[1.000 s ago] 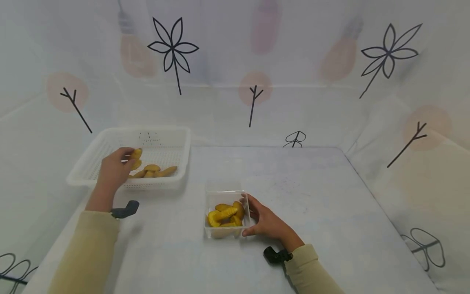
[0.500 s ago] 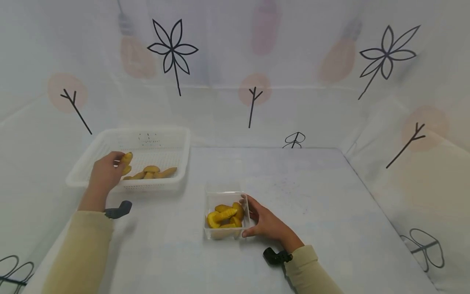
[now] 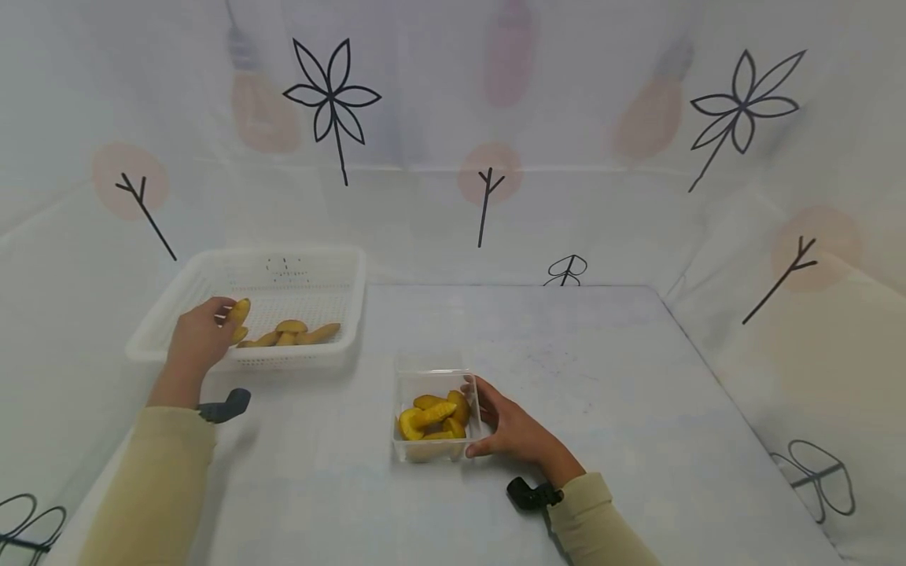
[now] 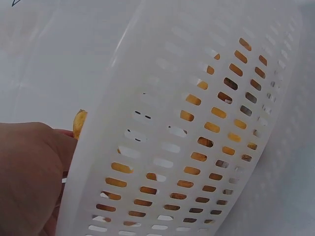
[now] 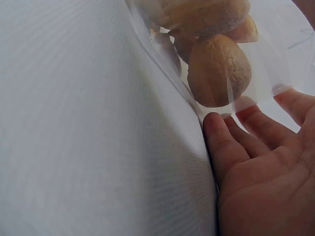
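My left hand (image 3: 200, 336) is over the near left part of a white perforated basket (image 3: 357, 303). Between thumb and fingers it pinches a yellow mushroom (image 3: 241, 310), whose end shows past the basket rim in the left wrist view. Below it lie several more mushrooms (image 3: 291, 326), seen through the holes there. At mid-table stands a clear plastic box (image 3: 432, 450) with several yellow mushrooms (image 3: 433, 414) in it. My right hand (image 3: 515, 427) holds the box by its right side, thumb near the front corner and fingers along the wall. Its fingertips (image 5: 246, 105) touch the plastic.
A white cloth covers the table (image 3: 602, 393). Behind and at both sides rises a pale curtain (image 3: 425, 212) printed with plants and bulbs. The box's clear lid flap (image 3: 432, 360) lies behind it. Each wrist wears a dark camera mount (image 3: 527, 495).
My left hand has moved left and slightly nearer inside the basket, with the mushroom in its fingers. My right hand and the box stay where they were.
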The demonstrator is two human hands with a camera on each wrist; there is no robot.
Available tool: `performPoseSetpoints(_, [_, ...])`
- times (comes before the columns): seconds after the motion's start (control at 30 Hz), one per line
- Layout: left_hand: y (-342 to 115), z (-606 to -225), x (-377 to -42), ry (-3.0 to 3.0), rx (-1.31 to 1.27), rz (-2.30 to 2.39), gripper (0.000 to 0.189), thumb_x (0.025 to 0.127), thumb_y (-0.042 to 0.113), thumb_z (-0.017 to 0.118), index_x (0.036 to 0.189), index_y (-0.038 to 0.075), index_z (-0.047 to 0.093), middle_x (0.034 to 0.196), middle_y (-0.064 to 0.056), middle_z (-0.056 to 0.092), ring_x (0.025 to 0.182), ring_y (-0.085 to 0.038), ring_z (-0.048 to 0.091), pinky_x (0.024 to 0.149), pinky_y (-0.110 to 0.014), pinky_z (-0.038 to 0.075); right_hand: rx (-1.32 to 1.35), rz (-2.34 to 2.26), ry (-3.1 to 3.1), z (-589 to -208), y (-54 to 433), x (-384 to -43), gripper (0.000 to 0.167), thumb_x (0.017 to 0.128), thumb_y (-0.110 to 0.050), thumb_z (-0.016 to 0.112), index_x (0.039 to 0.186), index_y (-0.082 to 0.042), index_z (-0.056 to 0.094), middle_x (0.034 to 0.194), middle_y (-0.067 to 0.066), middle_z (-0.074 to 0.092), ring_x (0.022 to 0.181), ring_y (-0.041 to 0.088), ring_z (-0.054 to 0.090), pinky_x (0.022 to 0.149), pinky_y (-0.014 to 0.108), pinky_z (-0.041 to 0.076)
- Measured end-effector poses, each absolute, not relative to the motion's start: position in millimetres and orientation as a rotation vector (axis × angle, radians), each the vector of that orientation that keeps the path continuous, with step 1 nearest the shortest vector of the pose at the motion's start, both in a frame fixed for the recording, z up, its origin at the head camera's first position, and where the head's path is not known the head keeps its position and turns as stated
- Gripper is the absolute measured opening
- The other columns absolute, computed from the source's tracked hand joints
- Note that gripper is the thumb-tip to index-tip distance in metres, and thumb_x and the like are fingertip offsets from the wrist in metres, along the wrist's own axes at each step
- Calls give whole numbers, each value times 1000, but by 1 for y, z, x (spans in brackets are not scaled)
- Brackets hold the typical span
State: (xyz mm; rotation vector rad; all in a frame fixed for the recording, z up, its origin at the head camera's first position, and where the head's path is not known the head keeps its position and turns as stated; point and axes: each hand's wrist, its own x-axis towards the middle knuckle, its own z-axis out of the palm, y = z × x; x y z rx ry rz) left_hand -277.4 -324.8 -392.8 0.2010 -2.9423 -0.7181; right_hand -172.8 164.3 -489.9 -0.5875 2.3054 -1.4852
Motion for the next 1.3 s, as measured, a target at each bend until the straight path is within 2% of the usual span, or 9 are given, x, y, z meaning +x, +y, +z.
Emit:
performPoseSetpoints(0.57, [-313, -387, -278, -2964, 230, -690, 43, 98, 15, 46, 140, 2, 44, 136, -28, 48, 124, -47, 45, 99, -61, 42, -586, -1496, 2292, -488, 164, -172, 113, 71, -28, 87, 156, -27, 13, 161, 3, 24, 147, 25, 28, 115, 41, 31])
performPoseSetpoints(0.8, [-304, -384, -273, -2928, 146, -684, 41, 99, 16, 45, 138, 3, 47, 135, -28, 49, 120, -47, 48, 96, -61, 43, -588, -1491, 2298, -488, 164, -171, 114, 70, -29, 87, 155, -31, 12, 161, 2, 24, 147, 22, 27, 115, 39, 31])
performPoseSetpoints(1.3, [-273, -368, -254, -2901, 6, -730, 39, 99, 21, 51, 135, 6, 51, 135, -25, 51, 120, -45, 50, 96, -61, 44, -561, -1465, 2329, -491, 162, -172, 113, 69, -33, 87, 154, -33, 13, 161, 0, 23, 147, 22, 29, 114, 38, 33])
